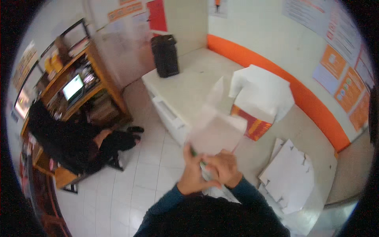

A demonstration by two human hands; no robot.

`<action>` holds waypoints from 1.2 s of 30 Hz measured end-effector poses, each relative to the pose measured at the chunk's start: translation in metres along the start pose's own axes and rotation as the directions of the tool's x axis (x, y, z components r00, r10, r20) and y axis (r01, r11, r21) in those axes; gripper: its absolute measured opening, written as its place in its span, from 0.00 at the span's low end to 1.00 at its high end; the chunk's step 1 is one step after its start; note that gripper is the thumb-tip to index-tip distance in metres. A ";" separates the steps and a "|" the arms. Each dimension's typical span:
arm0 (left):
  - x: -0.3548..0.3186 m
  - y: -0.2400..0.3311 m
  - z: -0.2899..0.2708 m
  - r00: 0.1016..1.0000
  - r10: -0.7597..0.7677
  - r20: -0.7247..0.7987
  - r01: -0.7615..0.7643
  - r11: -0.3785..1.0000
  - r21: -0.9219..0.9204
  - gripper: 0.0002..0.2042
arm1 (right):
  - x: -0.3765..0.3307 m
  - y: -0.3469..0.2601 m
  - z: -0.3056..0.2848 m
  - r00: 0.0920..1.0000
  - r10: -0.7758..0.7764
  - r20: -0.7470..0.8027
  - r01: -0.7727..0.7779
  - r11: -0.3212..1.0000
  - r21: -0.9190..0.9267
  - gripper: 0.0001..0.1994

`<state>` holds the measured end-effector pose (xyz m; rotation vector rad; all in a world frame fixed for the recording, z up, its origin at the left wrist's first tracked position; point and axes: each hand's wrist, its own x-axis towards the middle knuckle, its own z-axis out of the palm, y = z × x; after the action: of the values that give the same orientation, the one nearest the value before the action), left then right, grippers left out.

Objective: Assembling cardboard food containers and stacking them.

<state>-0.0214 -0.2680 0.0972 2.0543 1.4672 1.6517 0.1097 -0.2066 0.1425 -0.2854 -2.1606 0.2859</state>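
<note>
A pale, pinkish-white folded card piece (217,134), blurred by motion, is held up in front of me, with a narrow flap (215,93) rising at its far end. Its near edge is gripped by my left hand (192,173), whose thumb points right. Close beside it my right hand (225,168) is closed at the same edge, its fingers curled. A small green patch (203,162) shows between the hands; what it belongs to cannot be made out. Beyond the card, a red and orange printed piece (252,123) lies on the table under white sheets (262,89).
Flat white card cutouts (290,175) with notched edges lie on the table (197,65) to the right. A black speaker-like box (166,55) stands at the far left corner. At left, a seated person in black (75,142) is by a wooden desk (104,75) with a laptop (74,87).
</note>
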 end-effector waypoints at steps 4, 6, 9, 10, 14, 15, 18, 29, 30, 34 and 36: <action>0.017 -0.026 0.013 0.994 0.037 -0.098 -0.069 0.938 -0.338 0.43 | -0.010 0.004 -0.024 0.987 0.082 -0.136 -0.109 0.972 -0.210 0.26; 0.038 -0.045 0.011 0.998 -0.044 -0.043 0.008 0.790 -0.614 0.37 | -0.024 0.009 -0.043 0.829 0.189 -0.526 -0.427 0.821 -0.379 0.35; 0.096 -0.076 0.029 0.958 0.254 0.130 -0.094 0.712 -0.696 0.39 | -0.052 0.022 -0.065 0.582 0.635 -0.508 -0.619 0.751 0.230 0.42; 0.117 -0.087 0.040 0.919 0.340 0.198 -0.124 0.727 -0.675 0.41 | -0.061 0.029 -0.067 0.523 0.769 -0.367 -0.585 0.637 0.502 0.43; 0.180 -0.119 0.117 0.879 0.191 0.437 0.207 0.672 -0.711 0.40 | -0.073 0.098 -0.078 0.436 0.730 -0.526 -0.678 0.651 0.340 0.42; 0.188 -0.129 0.133 0.877 0.183 0.444 0.225 0.660 -0.717 0.38 | -0.073 0.120 -0.084 0.440 0.730 -0.523 -0.723 0.633 0.277 0.41; 0.201 -0.162 0.157 0.849 0.002 0.529 0.235 0.894 -0.381 0.33 | -0.078 0.168 -0.086 0.540 0.696 -0.473 -0.799 0.601 -0.027 0.40; 0.160 -0.162 0.174 0.969 -0.031 0.243 0.120 0.926 -0.359 0.24 | -0.081 0.179 -0.066 0.543 0.569 -0.618 -0.716 0.698 0.013 0.34; 0.158 -0.162 0.174 0.968 -0.035 0.247 0.139 0.898 -0.418 0.24 | -0.068 0.174 -0.068 0.565 0.527 -0.635 -0.746 0.655 -0.121 0.34; 0.157 -0.172 0.172 0.948 -0.048 0.316 0.226 0.797 -0.560 0.23 | -0.003 0.158 -0.057 0.882 0.409 -0.232 -0.386 0.348 -0.854 0.27; 0.158 -0.181 0.170 0.944 0.003 0.330 0.201 0.786 -0.585 0.24 | 0.030 0.168 -0.043 0.930 0.365 0.046 -0.135 0.454 -0.881 0.19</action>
<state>-0.0030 0.0171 0.0268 1.7179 0.7700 1.4139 0.1450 -0.0344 0.1382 -1.2287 -2.3184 -0.7242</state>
